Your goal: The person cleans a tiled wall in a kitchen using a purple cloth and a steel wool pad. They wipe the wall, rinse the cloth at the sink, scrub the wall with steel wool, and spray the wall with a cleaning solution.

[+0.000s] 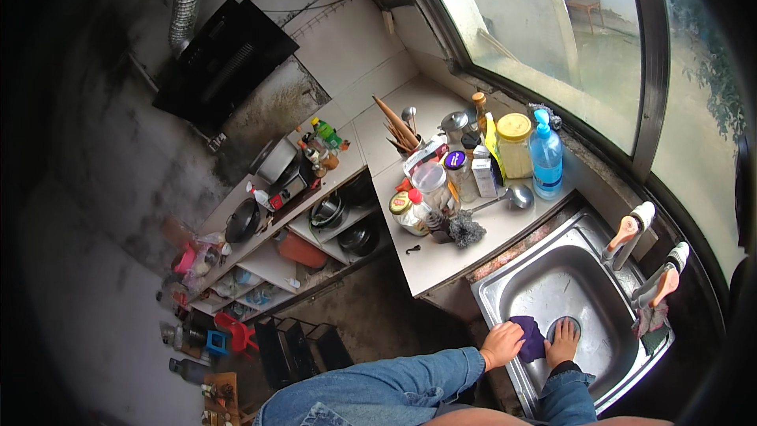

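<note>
Near the sink's left rim, my left hand (503, 345) is closed on a dark purple cloth (530, 338), which hangs down the inner wall of the steel sink (599, 288). My right hand (563, 342) reaches into the basin with its fingers spread. They lie over a round, darker disc (565, 325) at the bottom that looks like the drain cover; the hand hides most of it. Both forearms wear blue denim sleeves. To the right of the basin stand two taps (624, 233) with orange-pink handles.
A grey rag (651, 320) hangs by the nearer tap. On the counter beyond the sink stand a blue pump bottle (546, 159), a yellow-lidded jar (515, 146), a ladle (516, 197) and a grey scouring pad (467, 230). Shelves with pots (359, 237) line the left.
</note>
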Demonstrator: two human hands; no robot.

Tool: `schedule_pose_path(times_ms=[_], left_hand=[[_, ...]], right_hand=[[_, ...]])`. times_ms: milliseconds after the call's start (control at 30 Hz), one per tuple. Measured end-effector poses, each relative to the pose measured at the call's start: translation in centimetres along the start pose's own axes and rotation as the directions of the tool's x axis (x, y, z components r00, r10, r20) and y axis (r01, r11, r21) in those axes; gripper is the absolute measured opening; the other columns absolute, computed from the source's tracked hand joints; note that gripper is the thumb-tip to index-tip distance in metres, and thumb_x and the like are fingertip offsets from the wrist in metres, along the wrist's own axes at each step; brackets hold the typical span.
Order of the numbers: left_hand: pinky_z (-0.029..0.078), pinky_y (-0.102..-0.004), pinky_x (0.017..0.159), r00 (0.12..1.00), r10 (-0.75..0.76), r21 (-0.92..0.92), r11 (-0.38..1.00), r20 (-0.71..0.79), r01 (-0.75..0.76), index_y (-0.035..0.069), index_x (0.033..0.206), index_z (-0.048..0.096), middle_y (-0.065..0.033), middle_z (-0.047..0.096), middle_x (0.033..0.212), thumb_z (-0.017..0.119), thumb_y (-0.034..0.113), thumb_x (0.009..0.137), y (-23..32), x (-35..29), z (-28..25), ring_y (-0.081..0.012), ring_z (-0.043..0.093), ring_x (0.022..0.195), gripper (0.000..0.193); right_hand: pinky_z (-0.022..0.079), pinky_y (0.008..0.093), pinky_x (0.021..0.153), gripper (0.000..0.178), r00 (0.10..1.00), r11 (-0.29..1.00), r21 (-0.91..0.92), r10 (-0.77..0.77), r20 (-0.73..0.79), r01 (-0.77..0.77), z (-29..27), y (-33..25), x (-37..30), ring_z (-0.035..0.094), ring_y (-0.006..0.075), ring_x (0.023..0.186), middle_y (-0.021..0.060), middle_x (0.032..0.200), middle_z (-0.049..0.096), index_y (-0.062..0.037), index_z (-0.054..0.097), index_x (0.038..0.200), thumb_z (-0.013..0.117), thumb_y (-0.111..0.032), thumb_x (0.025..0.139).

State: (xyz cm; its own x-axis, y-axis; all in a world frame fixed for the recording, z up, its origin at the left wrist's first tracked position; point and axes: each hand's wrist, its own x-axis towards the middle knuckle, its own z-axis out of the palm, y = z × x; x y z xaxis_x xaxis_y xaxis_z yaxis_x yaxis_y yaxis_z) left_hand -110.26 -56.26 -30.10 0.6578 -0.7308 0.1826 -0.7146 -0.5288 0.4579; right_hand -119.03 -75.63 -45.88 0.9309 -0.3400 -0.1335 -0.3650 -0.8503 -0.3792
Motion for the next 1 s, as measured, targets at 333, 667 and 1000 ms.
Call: schedule_pose_path(times_ms=[333, 667, 1000], left_hand=[[0.045, -0.0427, 0.073, 0.993, 0.104, -0.058, 0.993, -0.051, -0.106, 0.006, 0.079, 0.057, -0.0099, 0.056, 0.082, 0.064, 0.018, 0.077, -0.8, 1.1, 1.0, -0.0315, 0.055, 0.081, 0.014], [0.043, -0.0399, 0.075, 0.996, 0.061, -0.018, 0.998, 0.061, -0.06, 0.007, 0.084, 0.06, -0.0077, 0.057, 0.085, 0.065, 0.021, 0.078, -0.7, 0.9, -0.3, -0.0279, 0.056, 0.086, 0.015], [0.044, -0.0422, 0.076, 0.997, -0.025, 0.02, 1.0, 0.07, 0.024, 0.008, 0.078, 0.062, -0.0079, 0.06, 0.082, 0.068, 0.023, 0.077, -0.7, 1.0, 0.5, -0.029, 0.058, 0.086, 0.015]], right_hand=[[0.014, 0.0486, 0.118, 0.076, 1.0, 1.0, -0.017, 0.026, -0.012, -0.026, -1.4, -1.1, -0.9, 0.029, 0.0307, 0.142, 0.0168, 0.152, 0.034, 0.0011, 0.039, 0.143, 0.059, -0.046, 0.087], [0.017, 0.0523, 0.116, 0.066, 0.995, 0.993, -0.084, 0.085, 0.06, -0.079, -1.5, -1.4, -1.0, 0.027, 0.0297, 0.142, 0.0074, 0.159, 0.019, 0.0063, 0.055, 0.128, 0.054, -0.048, 0.09], [0.032, 0.0362, 0.109, 0.042, 0.681, 0.589, 0.807, 0.574, -0.454, 0.042, -17.7, -1.6, 0.8, 0.044, 0.0273, 0.13, 0.0217, 0.136, 0.049, 0.004, 0.042, 0.137, 0.045, -0.017, 0.101]])
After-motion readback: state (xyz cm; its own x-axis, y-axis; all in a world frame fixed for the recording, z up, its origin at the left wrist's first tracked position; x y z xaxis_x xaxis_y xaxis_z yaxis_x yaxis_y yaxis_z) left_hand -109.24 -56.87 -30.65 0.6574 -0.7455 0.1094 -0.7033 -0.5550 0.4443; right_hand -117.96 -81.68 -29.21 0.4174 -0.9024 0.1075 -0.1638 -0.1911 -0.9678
